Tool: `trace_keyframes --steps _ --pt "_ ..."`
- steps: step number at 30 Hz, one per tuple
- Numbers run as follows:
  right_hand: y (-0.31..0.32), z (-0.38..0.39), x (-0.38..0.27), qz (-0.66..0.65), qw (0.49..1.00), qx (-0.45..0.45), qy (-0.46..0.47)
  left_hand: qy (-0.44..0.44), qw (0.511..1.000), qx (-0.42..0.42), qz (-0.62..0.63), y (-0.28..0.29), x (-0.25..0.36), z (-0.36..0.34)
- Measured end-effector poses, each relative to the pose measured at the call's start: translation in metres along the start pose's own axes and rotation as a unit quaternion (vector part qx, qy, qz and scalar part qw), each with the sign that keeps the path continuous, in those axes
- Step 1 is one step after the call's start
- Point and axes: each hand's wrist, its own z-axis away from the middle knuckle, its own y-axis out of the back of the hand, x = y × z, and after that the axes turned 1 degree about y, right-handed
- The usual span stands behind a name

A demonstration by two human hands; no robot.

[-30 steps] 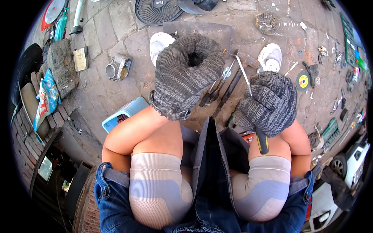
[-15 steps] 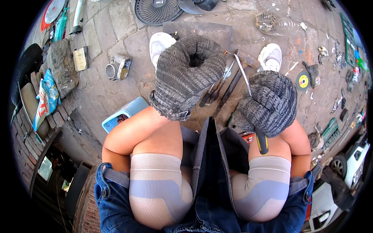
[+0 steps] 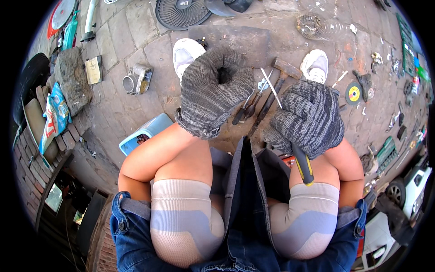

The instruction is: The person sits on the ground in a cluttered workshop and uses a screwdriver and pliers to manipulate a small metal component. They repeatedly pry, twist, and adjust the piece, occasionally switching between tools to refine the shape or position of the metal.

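Note:
Both my hands wear dark grey knitted gloves. My right hand [image 3: 308,119] is closed around a screwdriver [image 3: 303,167]; its black and yellow handle sticks out toward my right knee, and its thin metal shaft points up and left. Across from it, my left hand [image 3: 212,93] is curled shut above my left foot. Whatever its fingers may pinch is hidden by the glove. On the paving between the hands lie a hammer [image 3: 288,68], with its long handle toward me, and a couple of slim hand tools [image 3: 249,108].
A flat dark metal plate [image 3: 233,40] lies ahead of my feet. Left of me are a light-blue plastic container [image 3: 156,126], a metal cylinder part [image 3: 131,83] and a large stone [image 3: 72,84]. On the right lie a grinding disc [image 3: 353,94] and a plastic bottle [image 3: 312,27].
The screwdriver has drawn back, its tip away from my left hand and its handle lower. My left hand has shifted slightly left; the small orange-brown bit at its fingers no longer shows.

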Motion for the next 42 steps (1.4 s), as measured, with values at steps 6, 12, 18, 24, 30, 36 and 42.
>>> trace_keyframes --steps 6,12,18,24,30,36,42 --pt "0.000 0.007 0.009 -0.015 0.998 0.027 -0.047 0.026 0.993 -0.032 0.108 -0.007 -0.010 -0.001" --pt "-0.018 0.013 0.011 -0.001 0.991 0.067 -0.120 0.216 0.910 -0.103 0.340 0.000 -0.005 -0.010" --pt "-0.015 0.012 0.010 0.017 0.991 0.074 -0.107 0.237 0.910 -0.105 0.323 0.003 -0.007 -0.006" --pt "-0.009 0.014 0.008 0.031 0.991 0.067 -0.114 0.215 0.923 -0.108 0.301 0.002 0.004 -0.008" --pt "-0.004 0.014 0.006 0.043 0.992 0.045 -0.114 0.210 0.910 -0.119 0.337 0.004 -0.001 -0.008" --pt "-0.004 0.011 0.001 0.042 0.991 0.026 -0.127 0.194 0.928 -0.102 0.301 0.006 -0.001 -0.006" --pt "0.003 0.017 0.008 0.083 0.995 0.047 -0.003 0.171 0.950 -0.097 0.242 0.003 0.003 -0.009"
